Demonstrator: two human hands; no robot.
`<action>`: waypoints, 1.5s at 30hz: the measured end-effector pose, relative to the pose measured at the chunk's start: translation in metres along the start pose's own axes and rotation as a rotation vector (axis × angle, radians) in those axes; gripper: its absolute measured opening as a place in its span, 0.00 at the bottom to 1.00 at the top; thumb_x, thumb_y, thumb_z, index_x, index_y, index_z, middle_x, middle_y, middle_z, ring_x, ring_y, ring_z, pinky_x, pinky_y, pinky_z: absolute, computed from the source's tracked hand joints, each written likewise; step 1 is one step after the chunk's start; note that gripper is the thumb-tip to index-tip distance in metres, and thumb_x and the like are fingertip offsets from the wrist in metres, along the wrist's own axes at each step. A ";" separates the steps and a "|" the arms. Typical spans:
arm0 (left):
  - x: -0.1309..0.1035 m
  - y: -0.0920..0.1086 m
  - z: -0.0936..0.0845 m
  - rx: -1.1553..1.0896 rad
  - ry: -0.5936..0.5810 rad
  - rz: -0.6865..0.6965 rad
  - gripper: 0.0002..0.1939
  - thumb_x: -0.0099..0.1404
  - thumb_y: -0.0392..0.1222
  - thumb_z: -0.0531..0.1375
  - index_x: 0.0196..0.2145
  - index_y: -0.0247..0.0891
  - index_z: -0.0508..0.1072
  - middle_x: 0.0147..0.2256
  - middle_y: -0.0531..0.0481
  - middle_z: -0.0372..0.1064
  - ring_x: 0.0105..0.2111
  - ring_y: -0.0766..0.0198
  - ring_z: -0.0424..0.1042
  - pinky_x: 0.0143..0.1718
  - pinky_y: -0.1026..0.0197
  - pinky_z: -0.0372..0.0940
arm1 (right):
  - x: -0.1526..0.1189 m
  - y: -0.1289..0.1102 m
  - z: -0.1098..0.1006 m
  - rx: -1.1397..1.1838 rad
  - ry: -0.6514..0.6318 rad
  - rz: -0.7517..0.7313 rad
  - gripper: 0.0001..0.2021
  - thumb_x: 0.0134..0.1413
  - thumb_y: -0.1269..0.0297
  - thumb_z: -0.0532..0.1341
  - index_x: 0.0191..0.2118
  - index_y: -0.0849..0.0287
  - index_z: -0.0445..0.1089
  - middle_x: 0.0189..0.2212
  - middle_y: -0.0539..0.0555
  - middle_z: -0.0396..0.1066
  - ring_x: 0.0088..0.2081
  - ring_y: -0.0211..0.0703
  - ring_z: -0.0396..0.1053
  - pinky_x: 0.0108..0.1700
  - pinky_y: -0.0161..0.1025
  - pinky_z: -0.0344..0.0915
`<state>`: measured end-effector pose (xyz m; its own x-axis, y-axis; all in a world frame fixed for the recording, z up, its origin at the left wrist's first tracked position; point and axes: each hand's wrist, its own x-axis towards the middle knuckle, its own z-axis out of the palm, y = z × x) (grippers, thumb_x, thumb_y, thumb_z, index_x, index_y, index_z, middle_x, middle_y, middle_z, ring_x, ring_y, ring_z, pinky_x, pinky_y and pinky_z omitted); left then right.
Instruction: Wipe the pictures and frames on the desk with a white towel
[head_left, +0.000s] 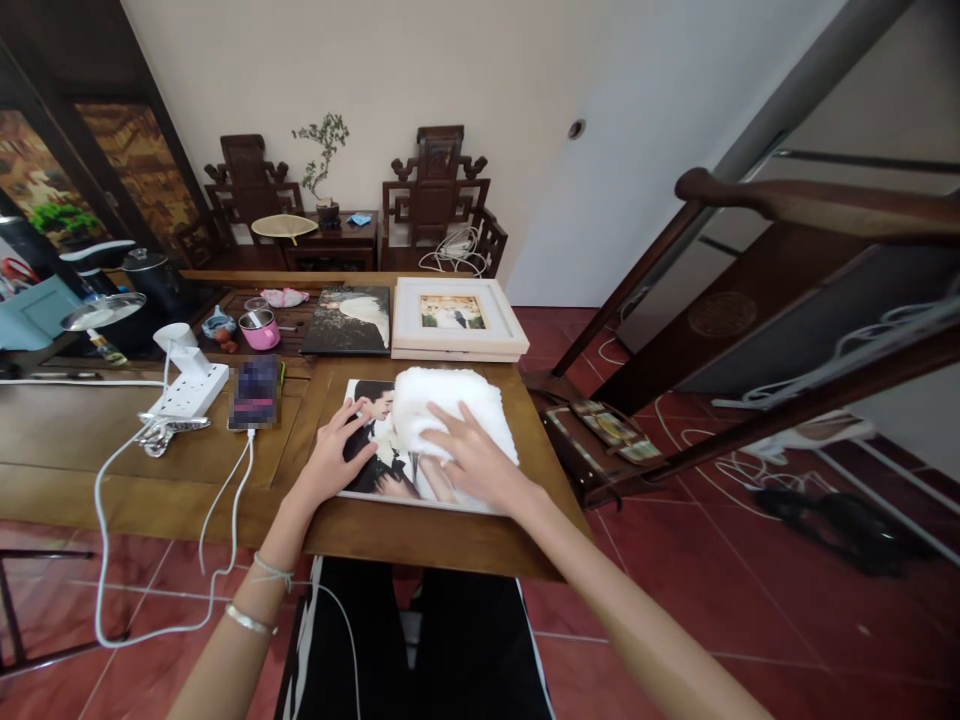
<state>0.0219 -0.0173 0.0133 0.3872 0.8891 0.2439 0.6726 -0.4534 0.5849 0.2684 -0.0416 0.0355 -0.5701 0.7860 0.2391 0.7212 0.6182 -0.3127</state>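
Observation:
A large photo print [382, 465] lies flat near the table's front right corner, showing a person in dark clothes. Across its right part is spread a fluffy white cloth [480, 400]. My right hand [469, 450] presses flat on that cloth with its fingers spread. On the photo's left edge rests my left hand [335, 455], its fingers apart and nothing gripped. The cloth and my right hand hide much of the picture's right half.
Behind the photo are a white picture frame [461, 310] and a dark photo book [349, 320]. To the left lie a phone [255, 393] on its cable, a power strip [196, 390] and a pink cup [259, 330]. A wooden chair [750, 300] stands right of the table [330, 530].

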 end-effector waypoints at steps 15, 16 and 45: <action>0.001 -0.005 0.001 -0.023 0.019 0.052 0.25 0.65 0.48 0.56 0.58 0.39 0.64 0.63 0.42 0.54 0.65 0.52 0.48 0.63 0.45 0.48 | -0.012 -0.008 -0.001 0.005 -0.057 -0.058 0.23 0.45 0.79 0.52 0.48 0.59 0.69 0.56 0.63 0.65 0.64 0.50 0.49 0.64 0.61 0.39; 0.001 -0.005 0.001 -0.028 0.021 0.055 0.25 0.65 0.48 0.56 0.58 0.40 0.65 0.62 0.43 0.54 0.65 0.52 0.49 0.63 0.45 0.48 | 0.001 0.000 0.000 -0.013 -0.054 -0.044 0.23 0.47 0.78 0.52 0.50 0.59 0.68 0.55 0.63 0.66 0.64 0.50 0.49 0.64 0.61 0.40; 0.003 -0.002 0.001 -0.016 0.005 -0.007 0.23 0.68 0.46 0.51 0.59 0.42 0.62 0.64 0.44 0.51 0.65 0.52 0.45 0.62 0.41 0.47 | -0.019 0.003 0.009 -0.133 0.121 0.194 0.20 0.49 0.78 0.51 0.48 0.65 0.68 0.51 0.69 0.69 0.64 0.58 0.49 0.60 0.68 0.44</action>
<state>0.0223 -0.0141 0.0122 0.3799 0.8924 0.2436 0.6652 -0.4465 0.5984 0.2778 -0.0545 0.0216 -0.3708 0.8797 0.2978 0.8623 0.4452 -0.2414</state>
